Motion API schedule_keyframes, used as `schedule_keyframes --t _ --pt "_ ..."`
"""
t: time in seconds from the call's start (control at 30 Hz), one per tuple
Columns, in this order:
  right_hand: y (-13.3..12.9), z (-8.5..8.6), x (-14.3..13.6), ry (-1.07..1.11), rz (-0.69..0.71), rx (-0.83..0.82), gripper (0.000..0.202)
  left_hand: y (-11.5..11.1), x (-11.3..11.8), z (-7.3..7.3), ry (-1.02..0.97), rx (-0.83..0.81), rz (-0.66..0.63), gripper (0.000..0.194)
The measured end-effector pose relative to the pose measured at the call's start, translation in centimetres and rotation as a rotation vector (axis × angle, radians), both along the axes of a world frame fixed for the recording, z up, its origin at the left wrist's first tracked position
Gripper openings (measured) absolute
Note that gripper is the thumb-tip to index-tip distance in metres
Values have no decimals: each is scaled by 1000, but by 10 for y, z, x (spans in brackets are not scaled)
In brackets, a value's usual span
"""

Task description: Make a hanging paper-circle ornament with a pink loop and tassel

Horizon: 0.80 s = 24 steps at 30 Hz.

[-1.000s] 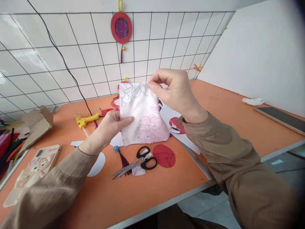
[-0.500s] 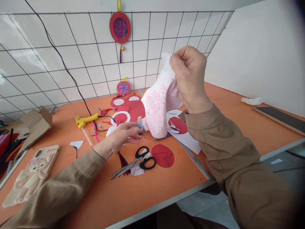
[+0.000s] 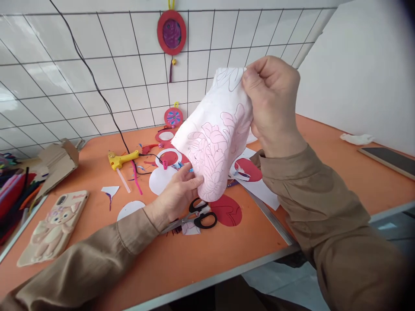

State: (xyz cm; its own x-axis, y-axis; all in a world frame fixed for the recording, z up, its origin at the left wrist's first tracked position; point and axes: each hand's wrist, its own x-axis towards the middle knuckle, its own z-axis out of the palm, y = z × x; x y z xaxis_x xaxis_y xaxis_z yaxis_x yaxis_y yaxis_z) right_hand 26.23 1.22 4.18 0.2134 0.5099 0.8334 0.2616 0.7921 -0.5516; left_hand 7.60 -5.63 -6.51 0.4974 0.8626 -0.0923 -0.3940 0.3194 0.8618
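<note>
A white cloth with pink outlined flowers [image 3: 212,142] hangs above the table in loose folds. My right hand [image 3: 274,97] pinches it by the upper right corner, thumb against curled fingers. My left hand [image 3: 180,188] is at its lower left edge, the thumb on the near side and the fingertips partly hidden by the fabric. Black-handled scissors [image 3: 205,220] lie below the cloth, their blades partly behind my left wrist. Beside them is a red oval piece [image 3: 230,211] with a curved drawn line. Under the scissors is a small flower-patterned scrap [image 3: 192,229].
A yellow glue gun [image 3: 121,159] with a trailing cord lies at the left. Nearby are a phone in a bear case [image 3: 56,229], a cardboard piece [image 3: 61,162] and white ovals [image 3: 131,209]. Red round ornaments hang on the tiled wall [image 3: 171,32]. A dark board [image 3: 389,162] is at right.
The cloth has opened out wider, showing more of its flowers. My left hand has moved right to the cloth's lower edge. My right hand still grips the corner, slightly farther right in view.
</note>
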Motion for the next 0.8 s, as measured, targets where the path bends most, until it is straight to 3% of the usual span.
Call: schedule_keyframes --t 0.13,0.23,0.37,0.5,0.57,0.63,0.67,0.73,0.8 --pt "10 -2 7 -44 -8 79 30 9 -8 -3 92 -30 101 65" --pt "17 -3 16 -130 38 72 23 14 -13 -5 195 -55 158 63" --pt "16 -1 27 -384 177 -16 16 16 -14 1 362 -16 279 52" --pt "11 -3 27 -743 385 -235 11 23 -20 13 394 -12 335 24" --pt "9 -7 21 -858 435 -270 12 29 -26 19 377 28 380 31" --pt "8 -11 13 -945 467 -242 15 33 -33 25 363 172 452 43" --pt "6 -13 9 -980 481 -221 17 35 -36 28 367 272 447 46" --pt "2 -16 -1 -1043 521 -199 21 35 -42 34 450 458 268 42" --pt "-4 -18 -8 -1098 531 -229 23 33 -47 37 589 507 100 29"
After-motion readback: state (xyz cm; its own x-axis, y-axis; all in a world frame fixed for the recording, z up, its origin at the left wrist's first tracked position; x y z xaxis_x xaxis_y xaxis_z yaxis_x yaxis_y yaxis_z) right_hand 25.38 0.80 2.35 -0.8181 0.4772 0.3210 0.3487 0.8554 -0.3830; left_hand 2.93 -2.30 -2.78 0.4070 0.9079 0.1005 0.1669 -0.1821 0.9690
